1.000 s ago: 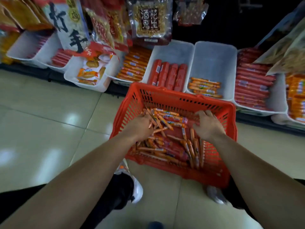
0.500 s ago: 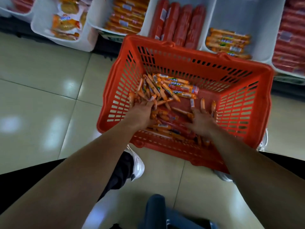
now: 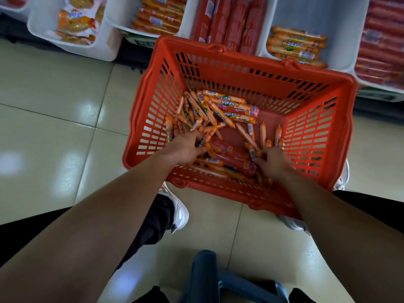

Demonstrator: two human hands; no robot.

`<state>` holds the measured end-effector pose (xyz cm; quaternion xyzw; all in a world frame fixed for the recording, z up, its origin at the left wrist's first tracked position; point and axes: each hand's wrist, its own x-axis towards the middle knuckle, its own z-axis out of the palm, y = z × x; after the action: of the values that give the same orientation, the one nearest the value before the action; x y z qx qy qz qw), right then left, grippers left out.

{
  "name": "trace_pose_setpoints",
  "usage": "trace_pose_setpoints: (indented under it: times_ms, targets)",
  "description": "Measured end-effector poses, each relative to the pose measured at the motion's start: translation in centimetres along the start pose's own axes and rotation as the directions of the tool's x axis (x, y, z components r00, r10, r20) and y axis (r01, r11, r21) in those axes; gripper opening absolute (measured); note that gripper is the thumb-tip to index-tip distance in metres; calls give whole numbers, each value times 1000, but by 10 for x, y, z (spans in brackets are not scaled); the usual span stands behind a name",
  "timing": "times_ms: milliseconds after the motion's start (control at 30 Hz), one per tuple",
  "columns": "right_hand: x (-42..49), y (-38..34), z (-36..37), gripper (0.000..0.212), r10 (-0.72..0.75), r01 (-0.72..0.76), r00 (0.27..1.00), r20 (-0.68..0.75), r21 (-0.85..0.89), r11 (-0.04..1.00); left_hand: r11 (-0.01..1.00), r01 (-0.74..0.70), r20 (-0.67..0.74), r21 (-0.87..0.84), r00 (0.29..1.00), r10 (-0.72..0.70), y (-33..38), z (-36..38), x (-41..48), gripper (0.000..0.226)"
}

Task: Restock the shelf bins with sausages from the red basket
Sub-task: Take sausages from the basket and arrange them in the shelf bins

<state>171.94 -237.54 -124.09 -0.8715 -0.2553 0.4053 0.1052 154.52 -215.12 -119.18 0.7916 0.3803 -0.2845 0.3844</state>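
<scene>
The red basket (image 3: 323, 132) stands on the floor in front of the shelf bins. A heap of small orange sausages (image 3: 209, 110) and a few larger red ones (image 3: 234, 155) lies inside. My left hand (image 3: 185, 147) reaches into the left side of the heap, fingers curled around several small sausages. My right hand (image 3: 272, 159) is down in the near right corner, closed on a few small sausages. A white bin (image 3: 336, 36) behind the basket holds a short stack of orange sausages (image 3: 295, 45).
More white bins line the shelf: long red sausages (image 3: 229, 22), orange sticks (image 3: 159, 16), snack packets (image 3: 76, 25), and red sausages (image 3: 380, 47) at the right. My shoes (image 3: 177, 211) stand beside the basket. A blue stool (image 3: 218, 278) is below me on tiled floor.
My head has tipped down and closer, so the basket fills more of the view. Both hands have dug deeper into the heap and curled around small sausages.
</scene>
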Motion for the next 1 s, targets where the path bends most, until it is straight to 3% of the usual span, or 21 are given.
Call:
trace_pose_setpoints:
  times_ms: [167,367,467,600,700,867,1000]
  targets:
    - [-2,-19,-9,25,-57,69,995,-78,154,986,995,-5,-17,-104,1000,4,10,3,-1,41]
    - [0,-32,5,32,-123,123,992,24,8,992,989,-43,65,-144,996,53,25,11,4,62]
    - [3,-25,10,27,-45,45,999,-26,12,999,987,-48,82,-154,995,61,34,14,8,64]
    - [4,-14,9,49,156,-153,987,-49,48,987,982,-43,136,-184,988,69,46,21,13,58]
    - [7,-9,11,52,212,-206,976,-42,118,971,970,-46,142,-238,986,82,49,24,13,59]
    - [7,-5,5,49,132,-138,989,66,91,986,926,-81,83,-368,989,119,51,19,7,20]
    - [3,-2,4,54,108,-118,989,98,97,988,885,-116,-12,-450,992,123,58,4,4,19]
